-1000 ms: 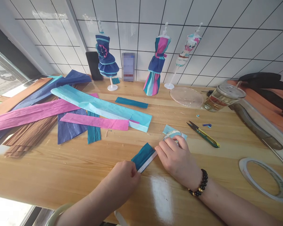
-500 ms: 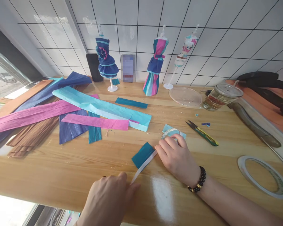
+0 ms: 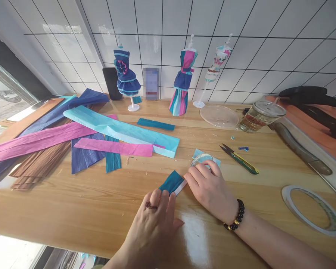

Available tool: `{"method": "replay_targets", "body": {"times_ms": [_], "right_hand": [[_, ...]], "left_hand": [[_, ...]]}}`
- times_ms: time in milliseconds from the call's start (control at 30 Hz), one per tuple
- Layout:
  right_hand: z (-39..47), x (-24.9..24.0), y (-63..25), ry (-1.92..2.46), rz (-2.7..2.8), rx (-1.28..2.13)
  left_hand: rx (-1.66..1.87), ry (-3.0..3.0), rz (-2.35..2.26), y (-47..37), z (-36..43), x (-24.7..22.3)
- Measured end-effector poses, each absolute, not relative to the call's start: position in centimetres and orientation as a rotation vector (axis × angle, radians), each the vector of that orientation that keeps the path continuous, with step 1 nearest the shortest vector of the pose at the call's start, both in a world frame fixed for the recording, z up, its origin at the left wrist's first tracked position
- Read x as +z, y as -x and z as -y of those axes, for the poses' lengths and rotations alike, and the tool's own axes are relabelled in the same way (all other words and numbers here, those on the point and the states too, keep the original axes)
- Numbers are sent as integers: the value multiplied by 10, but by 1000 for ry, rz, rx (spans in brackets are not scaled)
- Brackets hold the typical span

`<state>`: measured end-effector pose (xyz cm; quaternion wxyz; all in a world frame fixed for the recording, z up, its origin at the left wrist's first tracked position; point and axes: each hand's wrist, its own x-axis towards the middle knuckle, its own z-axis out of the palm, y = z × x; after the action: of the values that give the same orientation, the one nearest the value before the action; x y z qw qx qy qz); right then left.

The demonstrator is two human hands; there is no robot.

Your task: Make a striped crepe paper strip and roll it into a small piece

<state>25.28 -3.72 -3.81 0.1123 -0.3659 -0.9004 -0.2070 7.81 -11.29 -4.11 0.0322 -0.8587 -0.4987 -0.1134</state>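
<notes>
A small teal crepe paper piece [image 3: 171, 181] lies on the table with a strip of white tape [image 3: 180, 186] along its right-hand edge. My left hand [image 3: 156, 215] rests over the paper's near end, fingers laid flat across paper and tape, thumb apart; they hide that end. At the paper's far corner, my right hand [image 3: 208, 186] is closed around a tape roll [image 3: 201, 158], its fingertips at the upper end of the strip. Under the roll sits a light blue paper piece [image 3: 197, 152]. Thread snips [image 3: 239, 160] lie to the right of my right hand.
Crepe paper strips, including a light blue one [image 3: 123, 129] and a pink one [image 3: 114, 146], spread over the left side. Small dress forms, one in a blue dress [image 3: 126, 80], stand by the tiled wall. A larger tape roll [image 3: 313, 211] and a lidded cup [image 3: 261, 116] are at right.
My left hand has moved up and right from the tape's loose near end onto the teal paper, and the strip now lies down along it. My right hand stays in place.
</notes>
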Motion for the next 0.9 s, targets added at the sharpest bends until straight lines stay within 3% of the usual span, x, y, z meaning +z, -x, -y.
{"method": "replay_targets", "body": {"times_ms": [400,900], "right_hand": [[37,-40,-253,1066,2624,-559],[37,-39,-254,1088,2628,-505]], "left_hand": [[-381,2820,1089,-76,89,-36],[-332,2758,995,-81,79,-46]]}}
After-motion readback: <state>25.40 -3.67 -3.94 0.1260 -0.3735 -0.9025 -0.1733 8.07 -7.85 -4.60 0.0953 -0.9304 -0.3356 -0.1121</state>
